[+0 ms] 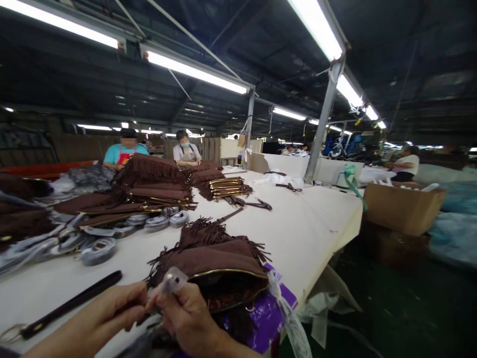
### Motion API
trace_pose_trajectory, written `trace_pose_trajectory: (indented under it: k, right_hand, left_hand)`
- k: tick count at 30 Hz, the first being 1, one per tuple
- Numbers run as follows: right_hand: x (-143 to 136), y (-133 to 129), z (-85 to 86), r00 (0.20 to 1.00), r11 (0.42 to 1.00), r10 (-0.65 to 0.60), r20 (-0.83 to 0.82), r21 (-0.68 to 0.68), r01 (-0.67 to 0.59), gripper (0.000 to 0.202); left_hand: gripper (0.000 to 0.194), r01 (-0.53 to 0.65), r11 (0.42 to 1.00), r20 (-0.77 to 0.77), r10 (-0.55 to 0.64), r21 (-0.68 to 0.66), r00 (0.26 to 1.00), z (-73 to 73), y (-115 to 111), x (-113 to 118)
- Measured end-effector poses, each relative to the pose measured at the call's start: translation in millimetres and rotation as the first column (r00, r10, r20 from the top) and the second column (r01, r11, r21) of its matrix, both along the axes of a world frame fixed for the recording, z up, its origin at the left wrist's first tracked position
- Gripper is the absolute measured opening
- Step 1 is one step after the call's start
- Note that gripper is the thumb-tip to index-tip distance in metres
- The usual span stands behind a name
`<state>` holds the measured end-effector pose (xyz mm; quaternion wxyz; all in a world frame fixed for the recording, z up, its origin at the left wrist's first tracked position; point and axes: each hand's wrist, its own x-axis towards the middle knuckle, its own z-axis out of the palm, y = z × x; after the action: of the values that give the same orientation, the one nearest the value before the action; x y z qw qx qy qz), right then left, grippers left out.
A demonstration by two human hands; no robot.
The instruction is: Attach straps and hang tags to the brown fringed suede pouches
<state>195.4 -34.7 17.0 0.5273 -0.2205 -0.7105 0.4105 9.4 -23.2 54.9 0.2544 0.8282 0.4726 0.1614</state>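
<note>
A brown fringed bag (223, 258) lies on the white table, its gold zipper open toward me. At its near left edge my right hand (190, 315) is closed around a clear plastic piece (174, 279). My left hand (121, 308) meets it from the left, its fingers pressed together near the same plastic; what they pinch is too small to make out. A dark wrist strap (70, 304) with a metal ring lies left of my left hand. Purple plastic (266, 318) is under the bag's right side.
Stacked brown fringed bags (156, 184) and plastic-wrapped coiled straps (99, 251) cover the left of the table (298, 223). Loose brown straps (260, 204) lie farther back. Two people sit across the table. A cardboard box (404, 206) stands at right, beyond the table edge.
</note>
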Motion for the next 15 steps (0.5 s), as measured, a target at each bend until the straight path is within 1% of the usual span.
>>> trace_pose_trajectory:
  k: [1,2,3,4,5,6,7,8,9,10,12,13,14,15]
  right_hand:
    - [8,-1,1.3,1.000,1.000,0.014,-0.002,0.012,-0.014,0.049]
    - [18,-1,2.9,0.999,0.997,0.022,0.033,0.073,-0.024,0.047]
    - [30,-1,4.7,0.996,0.986,0.014,0.090,0.163,-0.029,0.044]
    - [43,-2,6.4,0.990,0.970,-0.008,0.137,0.241,-0.025,0.041]
    - [59,-1,7.9,0.986,0.959,-0.049,0.160,0.282,0.002,0.037]
    - [76,-1,8.9,0.981,0.953,-0.119,0.156,0.296,0.068,0.033]
    - [95,-1,8.9,0.969,0.944,-0.212,0.124,0.282,0.171,0.029]
    - [115,0,7.8,0.944,0.921,-0.321,0.073,0.255,0.293,0.027]
    - [135,0,5.5,0.891,0.872,-0.453,0.016,0.214,0.440,0.026]
    - [156,0,2.0,0.817,0.807,-0.576,-0.012,0.152,0.571,0.025]
    - [195,0,-7.2,0.705,0.705,-0.709,0.012,0.047,0.708,0.030]
    - [211,0,-12.1,0.664,0.665,-0.746,0.055,-0.002,0.747,0.034]
    - [224,-1,-16.4,0.631,0.632,-0.768,0.114,-0.033,0.775,0.036]
    - [233,-2,-19.9,0.612,0.613,-0.775,0.157,-0.047,0.789,0.038]
  left_hand:
    - [0.036,0.013,1.000,-0.035,-0.012,0.019,0.999,3.0,-1,0]
    - [0.034,0.013,0.999,-0.068,-0.010,0.041,0.998,6.1,-2,0]
    - [0.033,0.005,0.998,-0.090,0.001,0.066,0.996,9.1,-2,-1]
    - [0.032,-0.001,0.997,-0.104,0.009,0.082,0.994,11.9,-1,-3]
    - [0.032,-0.003,0.996,-0.110,0.014,0.093,0.994,14.3,1,-5]
    - [0.032,-0.006,0.995,-0.108,0.016,0.100,0.994,16.2,3,-8]
    - [0.033,-0.008,0.995,-0.103,0.019,0.103,0.994,17.5,5,-11]
    - [0.034,-0.014,0.994,-0.095,0.024,0.104,0.995,18.3,8,-14]
    - [0.035,-0.022,0.995,-0.086,0.031,0.101,0.996,18.4,10,-17]
    - [0.035,-0.033,0.995,-0.077,0.040,0.092,0.996,17.9,12,-19]
    - [0.035,-0.056,0.996,-0.057,0.059,0.062,0.997,15.5,16,-22]
    - [0.035,-0.066,0.996,-0.044,0.068,0.052,0.997,13.9,17,-22]
    - [0.035,-0.075,0.996,-0.035,0.076,0.049,0.996,12.5,19,-22]
    - [0.035,-0.081,0.995,-0.035,0.083,0.055,0.996,11.6,20,-21]
